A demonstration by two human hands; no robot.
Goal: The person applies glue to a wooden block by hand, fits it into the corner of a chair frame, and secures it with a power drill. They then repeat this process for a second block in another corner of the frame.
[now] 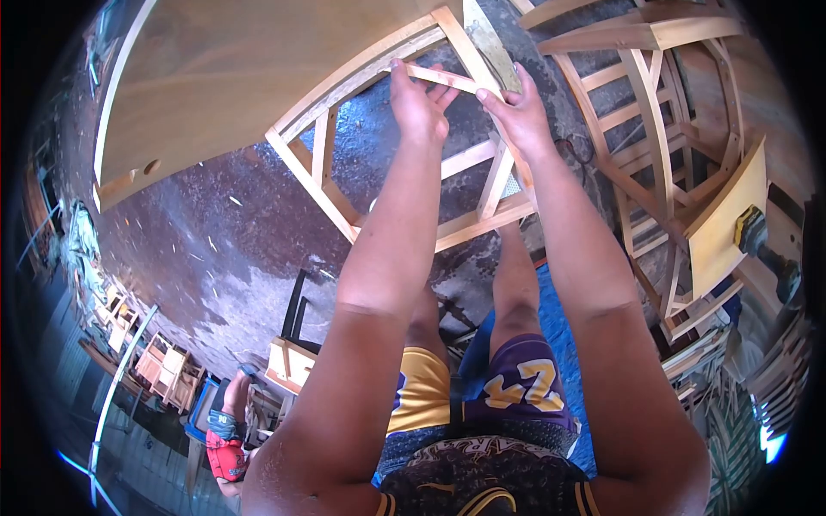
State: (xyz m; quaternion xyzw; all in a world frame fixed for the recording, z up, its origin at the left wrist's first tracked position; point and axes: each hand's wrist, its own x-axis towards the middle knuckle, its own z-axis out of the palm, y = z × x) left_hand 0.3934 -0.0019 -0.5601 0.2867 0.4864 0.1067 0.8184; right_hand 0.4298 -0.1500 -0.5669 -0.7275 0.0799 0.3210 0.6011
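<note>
A short, pale wooden strip (440, 78) spans between my two hands, held over the upper end of a wooden frame (314, 199). My left hand (417, 105) has the strip's left end between thumb and fingers, with the fingertips partly behind it. At the other end, my right hand (521, 113) is closed with its thumb by the strip's right end, beside the frame's long side rail. The fingers of that hand are partly hidden behind the wood. The frame has several bars and corner braces, and it stands over the wet-looking floor.
A large wooden panel (232, 69) lies at the upper left. Slatted wooden frames (645, 129) are stacked on the right, with a yellow-black tool (753, 230) near them. A person in a red shirt (226, 457) is at the lower left, near wooden pieces (163, 365).
</note>
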